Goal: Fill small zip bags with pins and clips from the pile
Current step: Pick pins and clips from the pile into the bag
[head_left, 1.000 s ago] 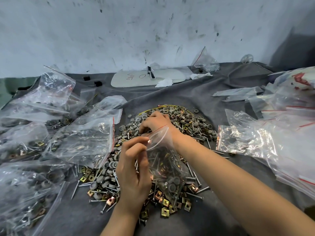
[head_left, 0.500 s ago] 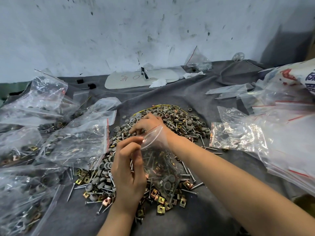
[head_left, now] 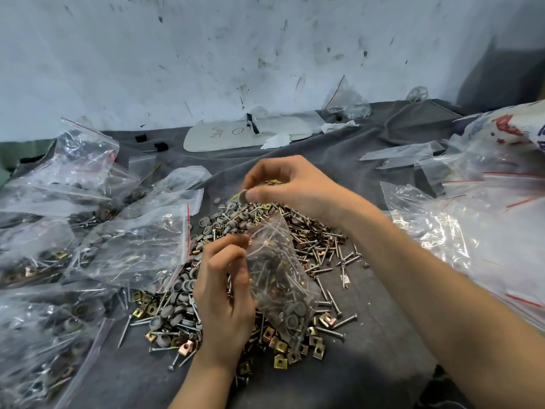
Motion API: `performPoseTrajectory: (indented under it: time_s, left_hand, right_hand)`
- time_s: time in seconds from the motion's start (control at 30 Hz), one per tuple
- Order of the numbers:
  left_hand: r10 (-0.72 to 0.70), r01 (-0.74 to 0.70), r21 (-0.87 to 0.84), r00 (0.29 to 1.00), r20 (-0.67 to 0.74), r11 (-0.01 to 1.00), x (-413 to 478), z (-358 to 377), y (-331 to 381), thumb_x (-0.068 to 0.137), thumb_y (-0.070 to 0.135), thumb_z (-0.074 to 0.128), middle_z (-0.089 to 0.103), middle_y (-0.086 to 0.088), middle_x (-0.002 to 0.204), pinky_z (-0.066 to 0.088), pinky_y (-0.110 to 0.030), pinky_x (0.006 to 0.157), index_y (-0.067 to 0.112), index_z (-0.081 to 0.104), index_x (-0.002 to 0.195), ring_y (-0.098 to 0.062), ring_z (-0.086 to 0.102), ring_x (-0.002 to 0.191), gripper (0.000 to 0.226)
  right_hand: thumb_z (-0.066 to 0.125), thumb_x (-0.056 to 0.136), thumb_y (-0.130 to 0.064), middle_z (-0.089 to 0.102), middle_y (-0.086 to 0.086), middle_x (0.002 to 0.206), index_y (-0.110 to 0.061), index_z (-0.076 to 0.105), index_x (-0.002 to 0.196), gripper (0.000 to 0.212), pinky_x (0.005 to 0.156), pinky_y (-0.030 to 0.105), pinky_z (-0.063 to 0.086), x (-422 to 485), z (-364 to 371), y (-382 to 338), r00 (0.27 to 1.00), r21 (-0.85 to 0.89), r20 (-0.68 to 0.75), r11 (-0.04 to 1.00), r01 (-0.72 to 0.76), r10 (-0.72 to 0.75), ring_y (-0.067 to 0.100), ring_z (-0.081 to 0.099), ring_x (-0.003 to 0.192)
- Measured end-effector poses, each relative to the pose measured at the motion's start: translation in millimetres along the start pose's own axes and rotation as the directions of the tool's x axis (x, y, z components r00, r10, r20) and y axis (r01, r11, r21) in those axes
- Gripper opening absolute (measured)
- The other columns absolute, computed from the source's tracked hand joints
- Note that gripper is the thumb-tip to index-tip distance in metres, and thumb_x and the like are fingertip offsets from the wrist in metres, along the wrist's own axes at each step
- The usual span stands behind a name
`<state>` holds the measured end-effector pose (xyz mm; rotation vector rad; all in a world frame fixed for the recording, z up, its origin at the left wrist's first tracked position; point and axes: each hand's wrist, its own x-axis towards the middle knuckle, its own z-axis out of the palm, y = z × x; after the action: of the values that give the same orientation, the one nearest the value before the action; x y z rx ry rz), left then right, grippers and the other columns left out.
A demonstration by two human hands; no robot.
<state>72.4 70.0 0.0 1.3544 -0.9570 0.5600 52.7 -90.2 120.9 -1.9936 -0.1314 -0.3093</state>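
Near the front edge of the cloth-covered worktop (head_left: 383, 355), the left hand (head_left: 224, 296) pinches the rim of a part-filled zip bag (head_left: 280, 276), which rests on the pile (head_left: 318, 243) of pins and clips at the middle. Beyond, the right hand (head_left: 298, 187) pinches a grey round cap (head_left: 243, 197) over the pile. The bag's mouth looks barely open, so the cap may miss it, or pin points may pierce the film.

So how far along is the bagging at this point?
Done: several filled bags lie on the left. In hand: the left hand holds a partly filled open bag, while the right hand pinches a grey cap above the pile. Left: that pile is large, and empty-looking bags wait on the right.
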Motion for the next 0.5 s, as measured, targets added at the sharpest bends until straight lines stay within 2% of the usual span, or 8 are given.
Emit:
performPoseTrajectory:
  time_s: [0.07,0.13,0.2,0.23,0.3,0.37,0.43,0.5]
  left_hand:
    - [0.011,-0.011,-0.014,1.000,0.005,1.000,0.2,0.1,0.1,0.103,0.033,0.042,0.055,0.013,0.118,0.049,-0.036,0.082,0.029,0.048,0.108,-0.030,0.062,0.101,0.009]
    - [0.034,-0.034,-0.005,0.999,0.011,0.999,0.5,0.2,-0.4,0.104,0.031,0.041,0.055,0.009,0.115,0.048,-0.034,0.083,0.027,0.048,0.109,-0.024,0.060,0.104,0.009]
    - [0.043,-0.043,0.014,0.999,0.010,0.999,1.0,0.1,-0.9,0.104,0.030,0.041,0.055,0.006,0.114,0.047,-0.032,0.084,0.027,0.048,0.109,-0.021,0.058,0.105,0.009]
    - [0.039,-0.039,0.011,0.999,0.011,0.999,1.2,-0.1,-0.6,0.103,0.030,0.042,0.056,0.005,0.114,0.047,-0.034,0.084,0.027,0.048,0.109,-0.024,0.059,0.105,0.009]
    - [0.030,-0.029,-0.002,1.000,0.007,1.000,1.0,-0.2,-0.2,0.103,0.030,0.042,0.056,0.008,0.116,0.048,-0.039,0.084,0.028,0.049,0.108,-0.029,0.060,0.103,0.008]
    - [0.015,-0.015,-0.007,1.000,-0.001,1.000,0.9,0.3,0.4,0.103,0.030,0.042,0.056,0.011,0.116,0.048,-0.039,0.084,0.027,0.049,0.105,-0.030,0.060,0.102,0.007]
    - [-0.010,0.010,-0.010,1.000,-0.010,1.000,1.5,1.6,1.8,0.103,0.030,0.042,0.057,0.011,0.112,0.048,-0.033,0.086,0.027,0.050,0.101,-0.026,0.060,0.102,0.008]
    - [-0.018,0.018,0.000,1.000,-0.018,1.000,1.9,2.3,2.8,0.103,0.030,0.042,0.057,0.007,0.108,0.046,-0.024,0.088,0.026,0.049,0.106,-0.018,0.060,0.103,0.009]
  right_hand:
    - [0.072,0.078,-0.016,0.070,-0.013,0.082,-0.022,0.069,0.081,0.008,0.080,0.013,0.044,-6.8,-2.2,-16.2,0.992,-0.173,0.123,0.984,0.038,-0.017,-0.007,0.061,0.079]
    - [0.071,0.077,-0.020,0.065,-0.020,0.080,-0.027,0.070,0.080,0.008,0.082,0.018,0.040,-12.2,-0.9,-22.7,0.981,-0.405,0.196,0.910,0.089,-0.009,-0.009,0.056,0.084]
    - [0.070,0.081,-0.027,0.062,-0.018,0.090,-0.024,0.073,0.084,0.006,0.085,0.023,0.037,-16.4,-0.1,-21.6,0.975,-0.544,0.220,0.829,0.129,-0.007,-0.007,0.051,0.088]
    - [0.068,0.083,-0.032,0.064,-0.013,0.097,-0.022,0.075,0.087,0.012,0.088,0.025,0.037,-18.4,-0.4,-19.4,0.978,-0.571,0.207,0.811,0.127,-0.008,-0.003,0.052,0.091]
    - [0.063,0.088,-0.036,0.066,-0.006,0.105,-0.022,0.075,0.089,0.019,0.093,0.032,0.040,-23.8,-2.2,-13.2,0.989,-0.529,0.150,0.844,0.085,-0.006,0.007,0.057,0.099]
    - [0.060,0.091,-0.034,0.065,-0.007,0.106,-0.024,0.073,0.096,0.017,0.093,0.035,0.045,-29.7,-3.9,-4.2,0.998,-0.408,0.054,0.912,0.032,-0.010,0.008,0.059,0.100]
    - [0.060,0.091,-0.026,0.066,-0.009,0.104,-0.026,0.069,0.103,0.015,0.088,0.030,0.049,-34.7,-5.5,9.2,0.996,-0.261,-0.085,0.965,-0.023,0.001,0.006,0.060,0.098]
    - [0.060,0.091,-0.015,0.068,-0.006,0.098,-0.023,0.068,0.100,0.015,0.084,0.028,0.051,-37.7,-6.8,25.2,0.979,-0.208,-0.194,0.972,-0.106,0.065,0.011,0.062,0.092]
